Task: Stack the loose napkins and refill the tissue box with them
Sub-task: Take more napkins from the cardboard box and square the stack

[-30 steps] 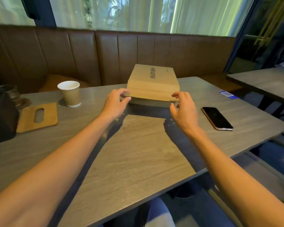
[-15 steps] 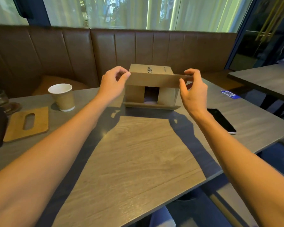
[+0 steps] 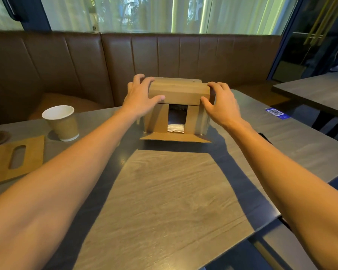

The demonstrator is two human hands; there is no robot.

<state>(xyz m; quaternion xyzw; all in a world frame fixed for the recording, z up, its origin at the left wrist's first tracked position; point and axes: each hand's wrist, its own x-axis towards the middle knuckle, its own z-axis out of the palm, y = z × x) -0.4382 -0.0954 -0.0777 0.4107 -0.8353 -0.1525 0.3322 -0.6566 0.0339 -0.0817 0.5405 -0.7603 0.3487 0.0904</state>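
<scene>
The left hand (image 3: 140, 98) and right hand (image 3: 220, 104) have slid over the top flap (image 3: 179, 94) mid-frame, each grip curled round it; lift evenly.

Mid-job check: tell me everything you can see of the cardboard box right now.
The cardboard box is plain brown, standing on the grey table near its far edge, its open end facing the camera. The top flap is bent down, gripped at its corners by the left hand and right hand. Two side flaps are folded inward; the bottom flap lies flat on the table. White napkins show low in the gap.
</scene>
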